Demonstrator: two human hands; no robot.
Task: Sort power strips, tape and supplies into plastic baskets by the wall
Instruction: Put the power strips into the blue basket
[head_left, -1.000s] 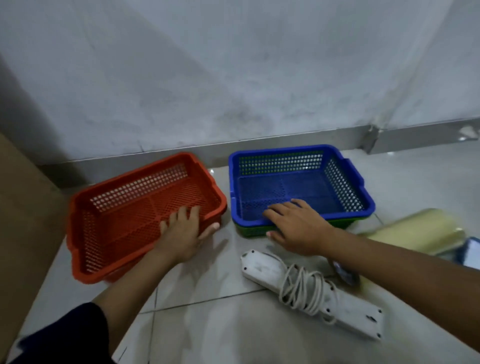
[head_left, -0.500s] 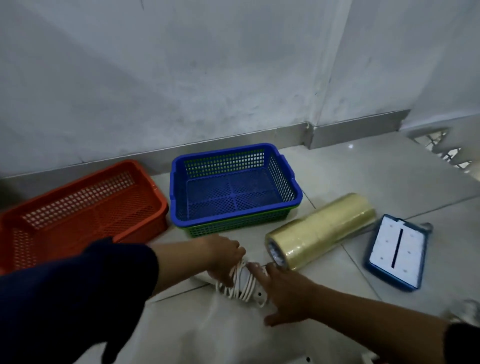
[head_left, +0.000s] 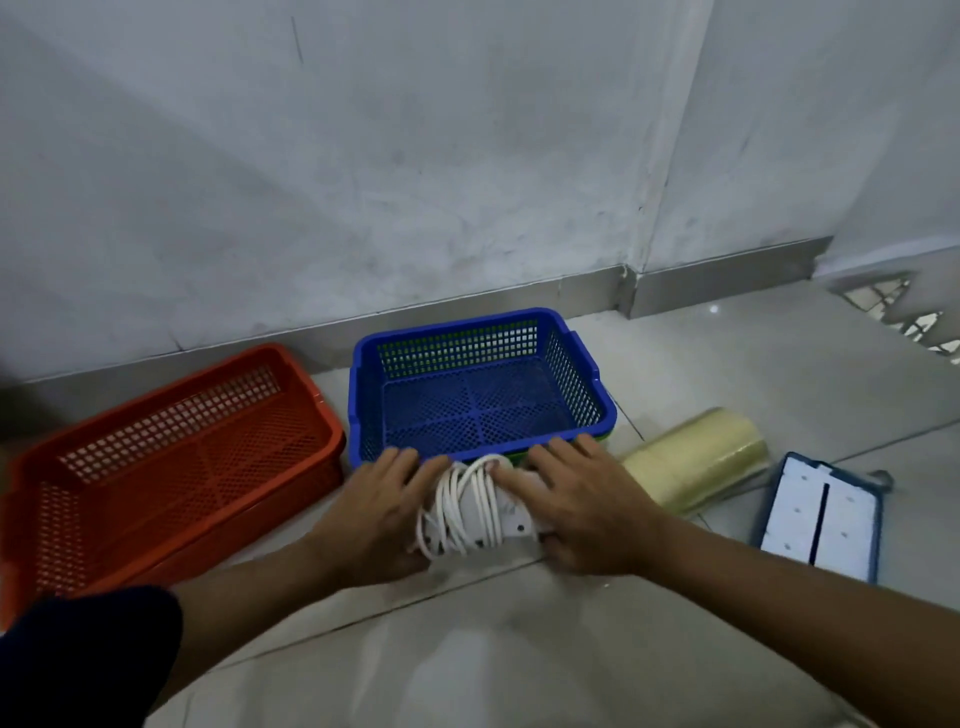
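Observation:
A white power strip (head_left: 506, 512) with its cord coiled round it (head_left: 457, 506) sits just in front of the blue basket (head_left: 483, 400). My left hand (head_left: 376, 512) grips its left end and my right hand (head_left: 582, 506) grips its right end. The blue basket is nested on a green one and holds nothing. An orange basket (head_left: 171, 452), also holding nothing, stands to its left by the wall. A stack of clear tape rolls (head_left: 696, 454) lies on the floor to the right.
A blue-rimmed flat pad with a white face (head_left: 826, 514) lies at the far right on the tiled floor. The wall and its metal skirting (head_left: 727, 278) run close behind the baskets. A dark sleeve (head_left: 88, 654) fills the lower left corner.
Both hands left the basket rims, came down to the power strip and closed on its two ends. The strip now sits closer to the blue basket's front.

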